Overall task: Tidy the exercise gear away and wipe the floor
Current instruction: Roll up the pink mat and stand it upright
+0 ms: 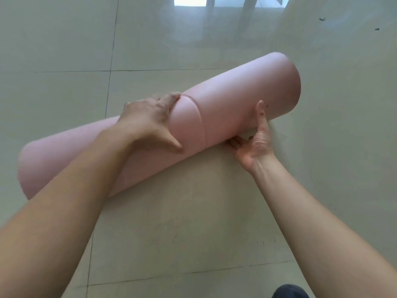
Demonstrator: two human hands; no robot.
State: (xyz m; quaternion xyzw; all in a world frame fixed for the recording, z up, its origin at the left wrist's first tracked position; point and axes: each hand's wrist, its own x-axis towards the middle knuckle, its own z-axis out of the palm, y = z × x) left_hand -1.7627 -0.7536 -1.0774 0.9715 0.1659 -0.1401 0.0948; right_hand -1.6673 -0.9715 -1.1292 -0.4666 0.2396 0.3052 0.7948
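A pink exercise mat, rolled into a thick cylinder, lies slanted on the tiled floor, its near end low at the left and its far end up at the right. My left hand presses on top of the roll near its middle, fingers curled over the far side. My right hand cups the roll from the near side, fingers tucked under it and thumb raised against its surface. A curved seam of the mat's loose edge shows between my hands.
Pale glossy floor tiles with dark grout lines surround the mat. A bright window reflection and furniture legs show at the top. Small dark specks lie at the upper right. A dark object sits at the bottom edge.
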